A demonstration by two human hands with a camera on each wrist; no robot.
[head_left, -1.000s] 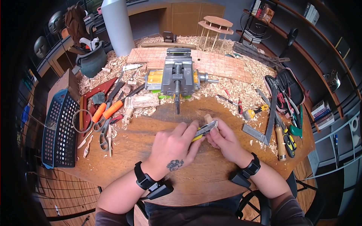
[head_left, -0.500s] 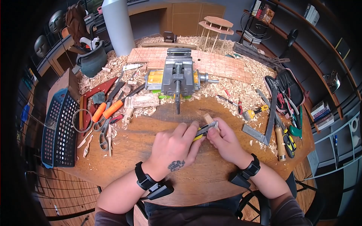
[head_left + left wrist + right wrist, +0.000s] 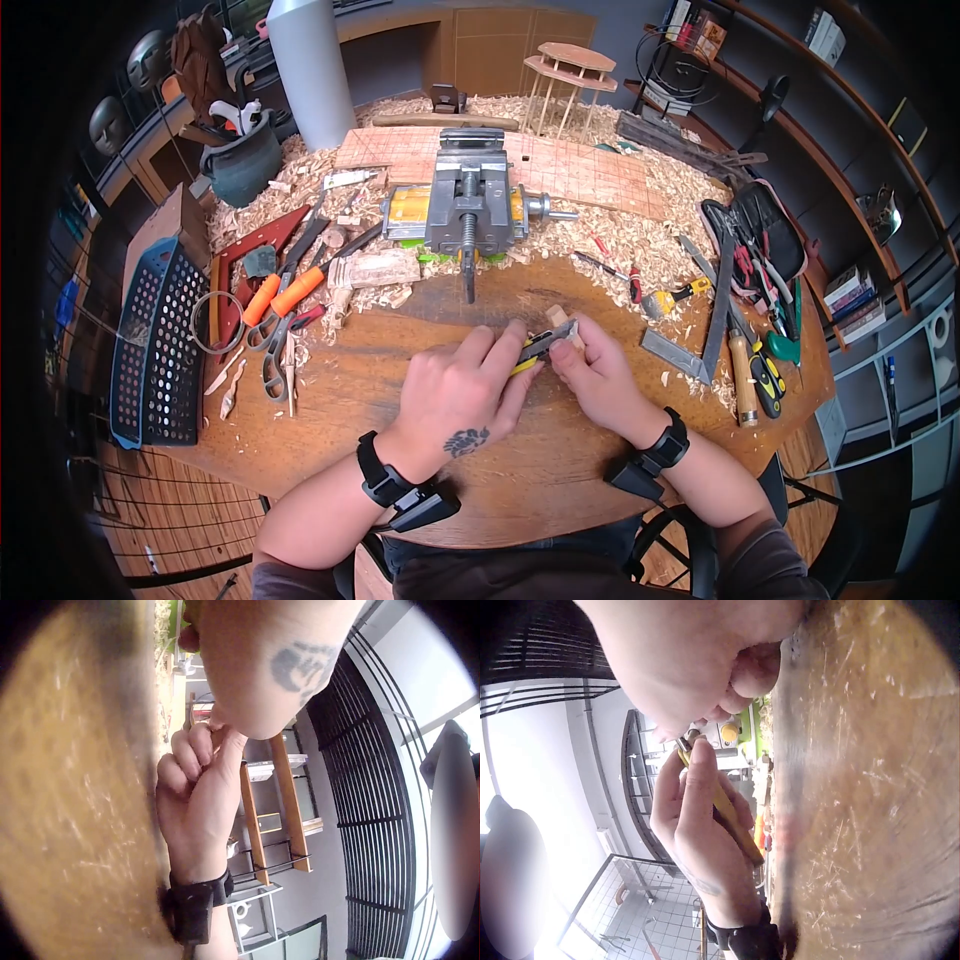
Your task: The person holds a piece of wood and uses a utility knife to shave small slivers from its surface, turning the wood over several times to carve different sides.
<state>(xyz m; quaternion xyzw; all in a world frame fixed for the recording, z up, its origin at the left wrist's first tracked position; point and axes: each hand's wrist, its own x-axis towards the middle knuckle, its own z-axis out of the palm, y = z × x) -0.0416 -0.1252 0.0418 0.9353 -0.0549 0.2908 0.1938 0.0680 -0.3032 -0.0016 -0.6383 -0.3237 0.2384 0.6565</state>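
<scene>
From my remote seat, I have the left hand [image 3: 455, 388] gripping a yellow-bodied utility knife [image 3: 536, 350], the fingers curled round its handle and its metal front end angled toward the right hand [image 3: 605, 385]. That right hand is closed too, pinching a small wooden block [image 3: 556, 315] whose squared end juts out past the fingers, over the wooden tabletop [image 3: 500, 490]. The knife's front end lies across the near part of the block, close beside the right thumb, but I can't tell whether the edge is biting into wood. I'd judge the work on this piece to be underway rather than done: block and knife are both in hand, and the end I can see looks plain and blocky. The fingers hide the rest, so how much has come off, or how much is left, I can't say. Loose wood shavings [image 3: 620, 240] are heaped round the bench vise [image 3: 470, 195] beyond the hands, though nothing shows me which came from this block. The metal square [image 3: 677, 357] lies off to the right, and the scissors [image 3: 273, 375] lie to the left, neither in either hand.
</scene>
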